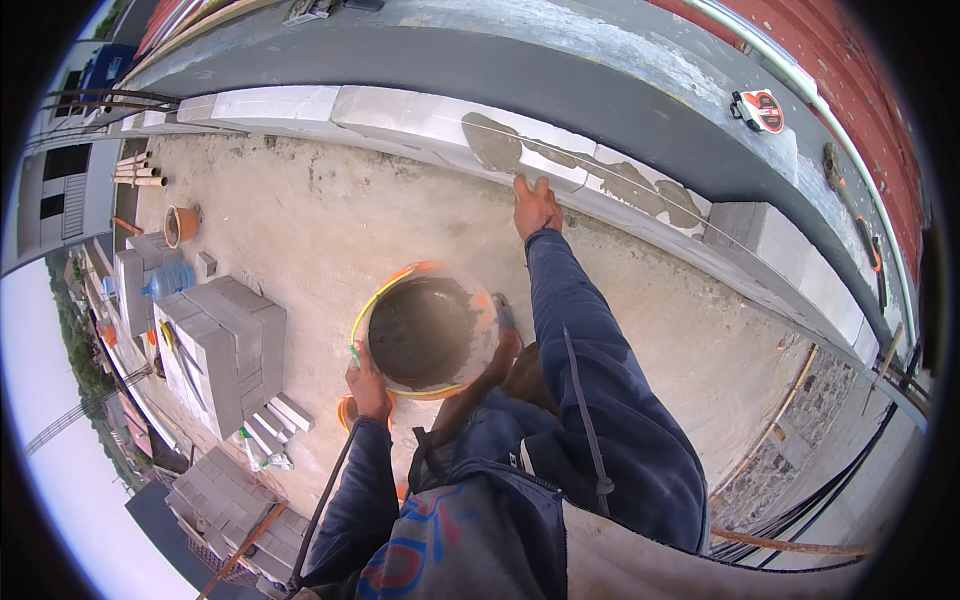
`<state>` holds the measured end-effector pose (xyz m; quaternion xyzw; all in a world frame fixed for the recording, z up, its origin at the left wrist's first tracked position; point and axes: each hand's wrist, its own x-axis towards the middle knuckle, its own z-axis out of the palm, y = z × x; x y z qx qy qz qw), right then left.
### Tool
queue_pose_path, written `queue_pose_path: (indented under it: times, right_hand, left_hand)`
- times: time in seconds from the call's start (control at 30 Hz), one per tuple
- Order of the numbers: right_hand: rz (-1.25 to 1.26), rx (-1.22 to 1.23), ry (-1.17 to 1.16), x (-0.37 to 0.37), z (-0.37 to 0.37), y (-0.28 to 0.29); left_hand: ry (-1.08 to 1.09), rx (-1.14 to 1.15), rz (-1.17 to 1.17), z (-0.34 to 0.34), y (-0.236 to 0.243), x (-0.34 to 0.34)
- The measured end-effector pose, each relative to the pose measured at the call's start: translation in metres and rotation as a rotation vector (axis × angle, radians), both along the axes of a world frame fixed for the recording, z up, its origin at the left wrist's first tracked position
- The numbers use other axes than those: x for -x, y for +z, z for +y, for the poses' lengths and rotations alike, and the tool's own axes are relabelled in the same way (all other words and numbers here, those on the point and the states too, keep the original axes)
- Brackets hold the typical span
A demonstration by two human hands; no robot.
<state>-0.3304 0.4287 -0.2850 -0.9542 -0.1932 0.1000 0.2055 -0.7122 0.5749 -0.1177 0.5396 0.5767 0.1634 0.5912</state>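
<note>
My left hand (368, 385) is closed on the green-gripped handle of an orange bucket (485, 325) of wet grey mortar (425, 330). The bucket is lifted in front of my legs, its yellow handle lying along the rim. My right hand (537, 208) reaches forward to the edge of a low wall of pale blocks (390, 112). Its fingers are curled, and what they hold, if anything, is hidden. Just beyond them a rounded grey mortar patch (492, 142) lies on the block top. More mortar (625, 182) is spread unevenly to the right, under a thin taut string.
A tape measure (760, 110) and a hammer-like tool (845, 195) lie on the grey ledge behind the wall. One block (760, 240) sits higher at the right. Block stacks (225, 340), a water jug (170, 280) and another orange bucket (182, 227) stand at left.
</note>
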Motion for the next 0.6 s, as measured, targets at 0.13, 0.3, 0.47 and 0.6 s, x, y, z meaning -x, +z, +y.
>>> queue_pose_path:
  times: [0.13,0.3,0.47,0.6]
  right_hand:
    - [-0.115,0.022,-0.033,0.011,-0.04,-0.029]
    - [-0.221,0.043,0.05,0.019,-0.13,-0.04]
    - [0.088,-0.343,0.009,0.048,-0.153,0.002]
    - [0.752,-0.608,-0.137,0.023,-0.036,0.071]
  left_hand:
    - [-0.058,0.034,0.032,0.009,-0.001,-0.007]
    - [-0.09,-0.008,0.025,-0.004,0.005,-0.026]
    - [-0.016,-0.073,-0.02,-0.026,0.015,-0.039]
    - [0.046,0.012,0.014,-0.041,0.007,-0.027]
